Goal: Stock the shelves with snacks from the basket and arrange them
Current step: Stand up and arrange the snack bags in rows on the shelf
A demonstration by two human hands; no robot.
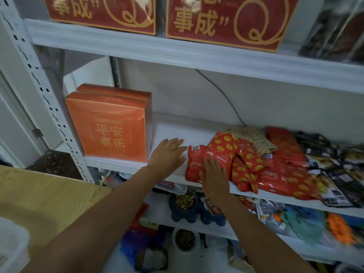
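The step in hand looks like arranging rather than fetching: both grips are on the middle shelf [173, 127] and neither carries anything. The left grip [167, 154] is released, fingers straight and spread, its palm flat on bare shelf board. The right grip [214, 174] is released too, fingers straight, lying flat on a plain red packet [194, 164] at the shelf's front edge.

That packet is the near end of the snack heap. Just beyond and to the right of the right grip lie the spotted red packets [246, 164], overlapping at odd angles, with a beige packet [254, 138] behind them and the dark packets [334, 174] further right. To the left of the left grip, just beside it, stand two orange boxes [110, 131], upright, one behind the other. Between the two grips the board is bare.

The next move probably calls for sliding the red packet leftward into that gap, or squaring the heap into a row, with the left grip as a stop. The overlapping packets may drag along with it, and the front ones overhang the edge.
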